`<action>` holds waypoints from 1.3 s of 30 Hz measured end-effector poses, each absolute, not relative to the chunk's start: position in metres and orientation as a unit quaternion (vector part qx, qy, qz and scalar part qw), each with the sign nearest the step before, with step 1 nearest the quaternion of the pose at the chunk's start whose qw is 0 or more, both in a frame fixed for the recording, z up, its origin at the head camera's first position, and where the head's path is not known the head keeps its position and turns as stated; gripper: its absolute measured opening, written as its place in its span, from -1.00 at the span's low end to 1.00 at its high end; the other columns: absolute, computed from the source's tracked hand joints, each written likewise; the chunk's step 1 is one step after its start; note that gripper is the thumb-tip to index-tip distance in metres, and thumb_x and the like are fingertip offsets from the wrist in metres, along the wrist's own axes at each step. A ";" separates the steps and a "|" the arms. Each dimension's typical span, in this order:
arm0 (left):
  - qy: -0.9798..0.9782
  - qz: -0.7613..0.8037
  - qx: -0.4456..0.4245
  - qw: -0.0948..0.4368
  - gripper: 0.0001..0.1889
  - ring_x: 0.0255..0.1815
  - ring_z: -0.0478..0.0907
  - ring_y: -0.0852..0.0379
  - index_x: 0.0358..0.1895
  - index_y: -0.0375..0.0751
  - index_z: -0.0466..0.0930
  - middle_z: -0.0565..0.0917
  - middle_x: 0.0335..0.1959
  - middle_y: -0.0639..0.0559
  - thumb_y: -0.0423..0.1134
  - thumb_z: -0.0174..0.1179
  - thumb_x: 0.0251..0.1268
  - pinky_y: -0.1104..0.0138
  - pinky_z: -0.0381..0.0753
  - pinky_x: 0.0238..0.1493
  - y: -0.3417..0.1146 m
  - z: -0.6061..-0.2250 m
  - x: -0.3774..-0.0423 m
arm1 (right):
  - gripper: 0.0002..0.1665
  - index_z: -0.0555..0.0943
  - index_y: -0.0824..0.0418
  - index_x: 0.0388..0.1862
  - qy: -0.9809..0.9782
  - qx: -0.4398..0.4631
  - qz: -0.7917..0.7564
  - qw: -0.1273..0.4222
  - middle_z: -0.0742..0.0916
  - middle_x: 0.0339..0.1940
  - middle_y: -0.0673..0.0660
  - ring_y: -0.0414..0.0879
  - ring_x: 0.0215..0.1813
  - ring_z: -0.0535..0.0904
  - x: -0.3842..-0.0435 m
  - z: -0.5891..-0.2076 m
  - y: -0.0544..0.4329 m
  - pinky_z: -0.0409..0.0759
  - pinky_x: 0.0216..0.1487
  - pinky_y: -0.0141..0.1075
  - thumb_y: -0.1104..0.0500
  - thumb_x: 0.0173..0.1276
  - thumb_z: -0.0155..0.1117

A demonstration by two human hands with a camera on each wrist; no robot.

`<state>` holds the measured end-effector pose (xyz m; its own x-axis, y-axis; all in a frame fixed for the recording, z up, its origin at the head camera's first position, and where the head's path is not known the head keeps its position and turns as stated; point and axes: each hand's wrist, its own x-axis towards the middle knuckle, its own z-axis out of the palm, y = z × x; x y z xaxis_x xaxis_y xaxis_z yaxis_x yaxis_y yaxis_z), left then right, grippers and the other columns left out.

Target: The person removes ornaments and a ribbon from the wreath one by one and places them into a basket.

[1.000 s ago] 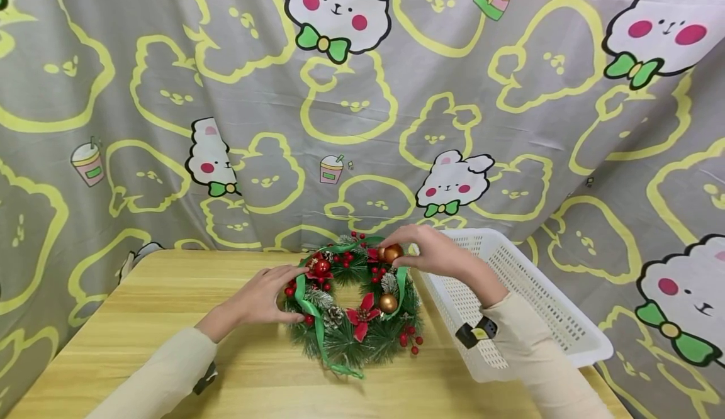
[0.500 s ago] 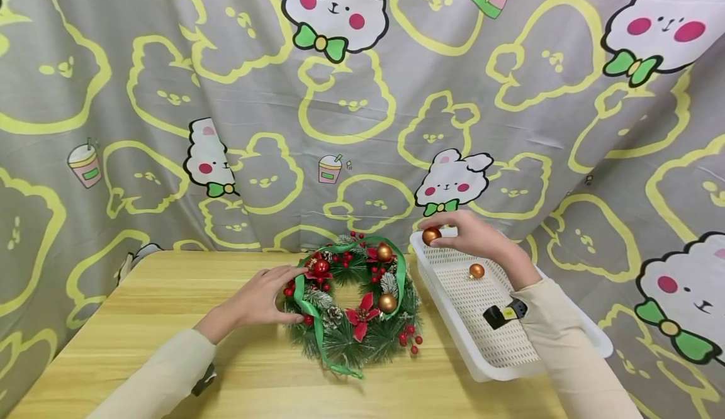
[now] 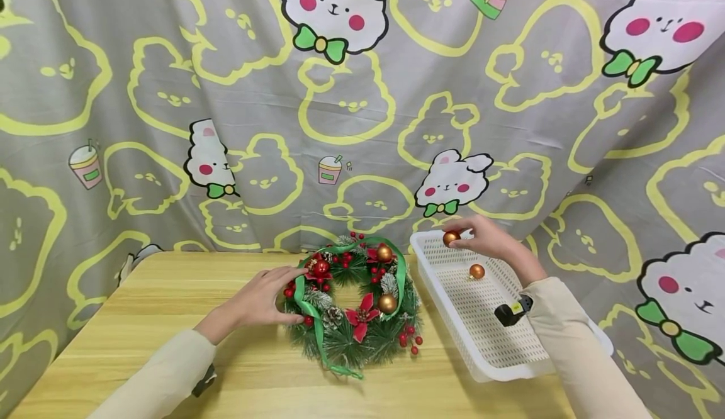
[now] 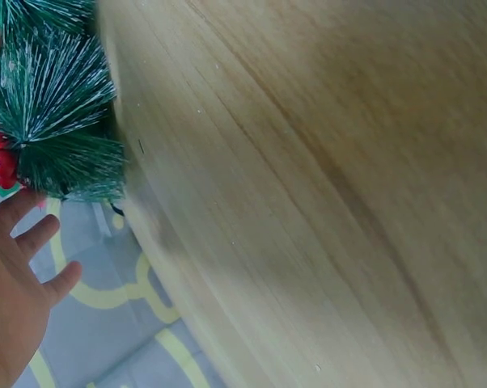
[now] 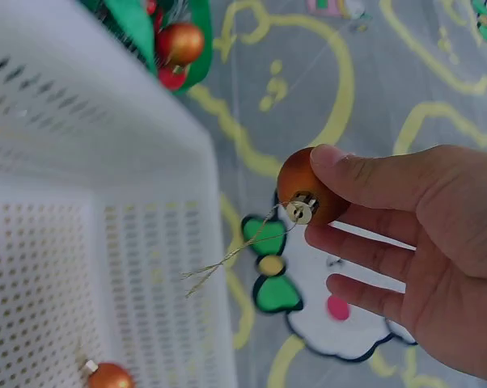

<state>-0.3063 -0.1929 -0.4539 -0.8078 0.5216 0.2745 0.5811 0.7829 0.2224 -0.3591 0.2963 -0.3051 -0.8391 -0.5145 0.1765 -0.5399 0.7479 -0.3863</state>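
Note:
Over the far end of the white plastic basket (image 3: 461,343), my right hand (image 3: 491,241) pinches a copper-coloured Christmas ball (image 5: 296,179) between thumb and fingers. A gold hanging string trails from the ball's metal cap in the right wrist view. Another copper ball (image 3: 477,272) lies on the basket floor. My left hand (image 3: 255,296) rests against the left side of a green Christmas wreath (image 3: 368,348), its fingers spread and fairly straight. Draped over the wreath is a green ribbon (image 3: 318,337). Two gold balls, a red ball (image 3: 320,267), berries, pine cones and red flowers sit on it.
The wreath lies flat on a light wooden table (image 3: 187,293), with the basket on its right. A grey patterned curtain (image 3: 362,111) hangs behind and along the right side. Each wrist wears a small black camera (image 3: 512,312).
My right hand has moved right from the wreath's upper right to above the basket, carrying the copper ball. This uncovered a gold ball on the wreath. The left hand has stayed in place.

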 end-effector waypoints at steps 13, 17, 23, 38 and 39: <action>-0.941 -0.147 -0.288 0.101 0.09 0.49 0.37 -0.23 0.57 0.04 0.26 0.43 0.48 -0.20 0.55 0.28 -0.01 -0.31 0.33 0.39 -0.193 -0.456 -0.307 | -0.52 0.65 0.44 0.18 -0.943 0.240 0.228 0.024 0.79 -0.03 0.30 0.23 0.06 0.69 -0.385 -0.340 0.320 0.63 0.13 0.17 0.21 0.36 0.43; -0.942 -0.148 -0.286 0.097 0.09 0.50 0.36 -0.23 0.57 0.04 0.26 0.43 0.49 -0.19 0.54 0.30 -0.02 -0.31 0.32 0.40 -0.192 -0.455 -0.306 | -0.53 0.65 0.44 0.17 -0.947 0.227 0.228 0.020 0.80 -0.07 0.28 0.22 0.05 0.70 -0.392 -0.350 0.323 0.62 0.13 0.17 0.20 0.36 0.43; -0.942 -0.153 -0.285 0.089 0.10 0.51 0.34 -0.24 0.58 0.04 0.24 0.41 0.50 -0.21 0.53 0.30 -0.01 -0.32 0.29 0.41 -0.192 -0.454 -0.306 | -0.56 0.67 0.45 0.13 -0.948 0.219 0.231 0.022 0.82 -0.15 0.24 0.13 -0.05 0.71 -0.403 -0.365 0.327 0.66 0.07 0.08 0.22 0.36 0.42; -0.941 -0.147 -0.290 0.094 0.09 0.48 0.37 -0.26 0.58 0.02 0.25 0.42 0.48 -0.22 0.53 0.29 0.01 -0.34 0.31 0.38 -0.193 -0.454 -0.305 | -0.59 0.67 0.52 0.06 -0.952 0.189 0.241 -0.002 0.81 -0.18 0.31 0.07 -0.15 0.73 -0.413 -0.391 0.331 0.70 -0.03 -0.02 0.22 0.38 0.41; -0.941 -0.146 -0.291 0.096 0.09 0.48 0.37 -0.27 0.57 0.02 0.25 0.42 0.48 -0.23 0.53 0.29 0.01 -0.34 0.32 0.37 -0.193 -0.454 -0.305 | -0.59 0.67 0.52 0.06 -0.951 0.189 0.243 -0.002 0.81 -0.18 0.32 0.08 -0.15 0.73 -0.413 -0.392 0.331 0.70 -0.03 -0.01 0.23 0.37 0.41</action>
